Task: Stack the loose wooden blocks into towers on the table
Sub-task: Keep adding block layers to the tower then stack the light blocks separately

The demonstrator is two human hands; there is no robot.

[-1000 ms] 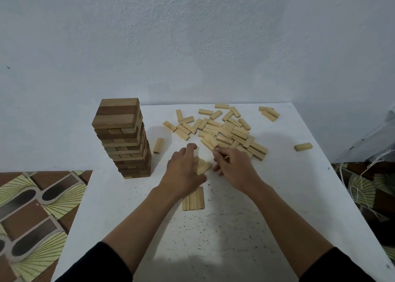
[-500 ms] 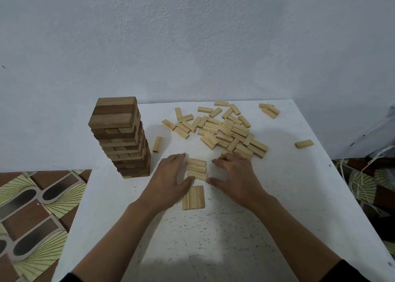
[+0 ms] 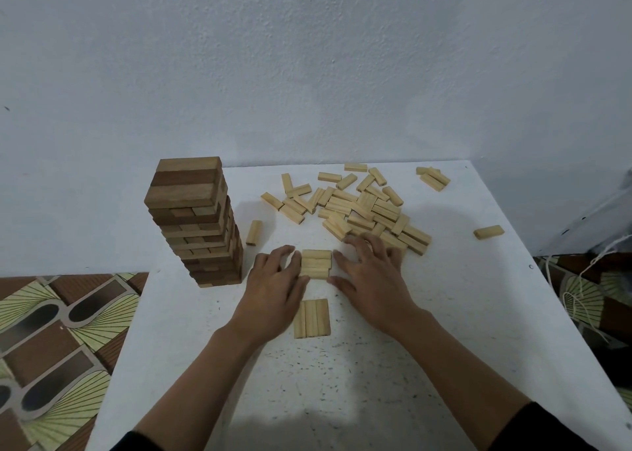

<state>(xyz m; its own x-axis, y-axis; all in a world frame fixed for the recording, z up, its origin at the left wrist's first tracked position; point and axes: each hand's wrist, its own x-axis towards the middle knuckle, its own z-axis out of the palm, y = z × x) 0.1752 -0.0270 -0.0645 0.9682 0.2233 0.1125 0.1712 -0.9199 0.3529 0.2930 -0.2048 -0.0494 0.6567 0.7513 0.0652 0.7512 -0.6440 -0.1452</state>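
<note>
Up behind, a pale blue-grey wall (image 3: 307,74), mottled and rough, fills the whole top half, with one small dark mark (image 3: 7,108) far out at its left edge. Down at lower left there's the floor (image 3: 51,341), a busy pattern of brown brick shapes, yellow-green ribbed fans and dark ovals ringed in grey. The same pattern peeks in at the right, and a thin white cord (image 3: 581,301) loops loosely across it there.
</note>
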